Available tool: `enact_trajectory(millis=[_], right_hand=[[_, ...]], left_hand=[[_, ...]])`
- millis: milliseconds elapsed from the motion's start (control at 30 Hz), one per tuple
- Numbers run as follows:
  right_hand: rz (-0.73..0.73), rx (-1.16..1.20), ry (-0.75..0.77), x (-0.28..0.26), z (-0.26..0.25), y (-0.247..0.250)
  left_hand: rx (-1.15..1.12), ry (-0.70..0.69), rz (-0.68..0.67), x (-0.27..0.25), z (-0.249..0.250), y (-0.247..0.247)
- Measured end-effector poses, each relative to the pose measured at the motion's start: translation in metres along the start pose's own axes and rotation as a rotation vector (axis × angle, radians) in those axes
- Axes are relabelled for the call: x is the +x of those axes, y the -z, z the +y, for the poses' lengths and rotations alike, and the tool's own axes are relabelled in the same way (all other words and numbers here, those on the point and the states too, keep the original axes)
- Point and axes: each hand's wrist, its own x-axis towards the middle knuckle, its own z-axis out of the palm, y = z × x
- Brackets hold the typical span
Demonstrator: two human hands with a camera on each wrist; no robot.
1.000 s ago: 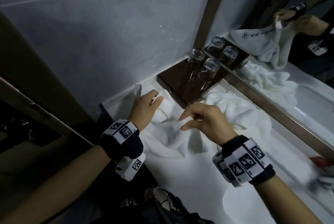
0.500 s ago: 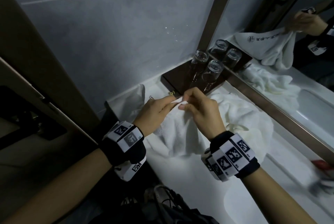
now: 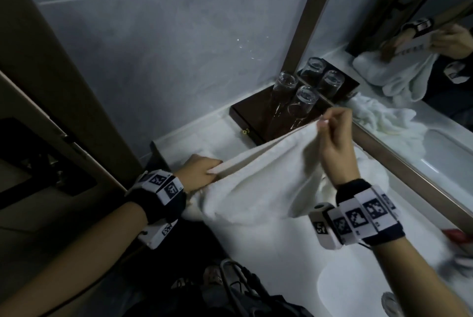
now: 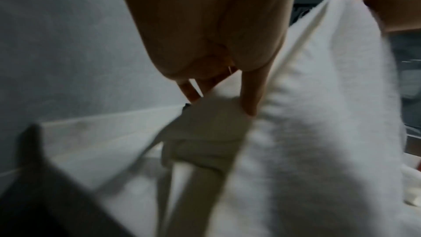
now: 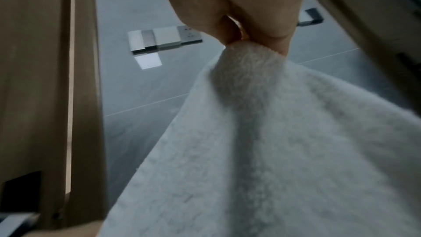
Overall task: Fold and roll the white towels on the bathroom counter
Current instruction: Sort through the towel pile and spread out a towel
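Both hands pinch a white towel (image 3: 258, 183) above the white counter (image 3: 268, 260): left hand (image 3: 202, 170) low, right hand (image 3: 335, 140) raised near the mirror (image 3: 409, 65), grey tiled wall (image 3: 166, 47) behind.

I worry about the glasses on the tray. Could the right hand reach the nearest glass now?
Probably yes: the right hand is just beside the nearest glass, nothing between. But it pinches the towel, so it must let go first.
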Motion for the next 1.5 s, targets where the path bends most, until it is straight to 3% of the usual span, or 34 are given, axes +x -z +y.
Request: enact_trajectory(millis=[233, 500, 700, 800, 933, 1033, 1100, 1167, 1233, 1333, 1500], right_hand=[[0.180, -0.120, -0.240, 0.020, 0.053, 0.033], [0.196, -0.147, -0.300, 0.016, 0.073, 0.021], [-0.039, -0.210, -0.424, 0.006, 0.079, 0.005], [-0.168, -0.339, -0.465, -0.004, 0.081, -0.003], [-0.310, -0.300, -0.525, -0.018, 0.082, -0.007], [-0.421, -0.330, -0.567, -0.026, 0.082, -0.005], [-0.440, -0.329, -0.583, -0.030, 0.082, -0.003], [-0.414, -0.285, -0.606, -0.031, 0.082, -0.002], [-0.373, -0.235, -0.631, -0.031, 0.083, -0.001], [-0.306, -0.248, -0.637, -0.029, 0.082, -0.001], [0.026, -0.417, -0.565, -0.017, 0.090, 0.023]], left_hand=[[-0.117, -0.001, 0.032, -0.014, -0.018, -0.016], [0.134, -0.065, -0.149, -0.012, 0.003, -0.065], [0.360, 0.006, -0.309, 0.003, 0.027, -0.115], [0.402, -0.044, -0.257, 0.004, 0.036, -0.133], [0.616, -0.096, -0.220, -0.003, 0.039, -0.148], [0.797, -0.009, -0.254, -0.012, 0.046, -0.147], [0.792, -0.046, -0.161, -0.013, 0.046, -0.145], [0.768, -0.114, -0.089, -0.012, 0.044, -0.143], [0.710, -0.159, -0.101, -0.008, 0.043, -0.137], [0.549, -0.119, -0.123, -0.001, 0.035, -0.124], [0.186, -0.061, 0.008, -0.010, 0.018, -0.055]])
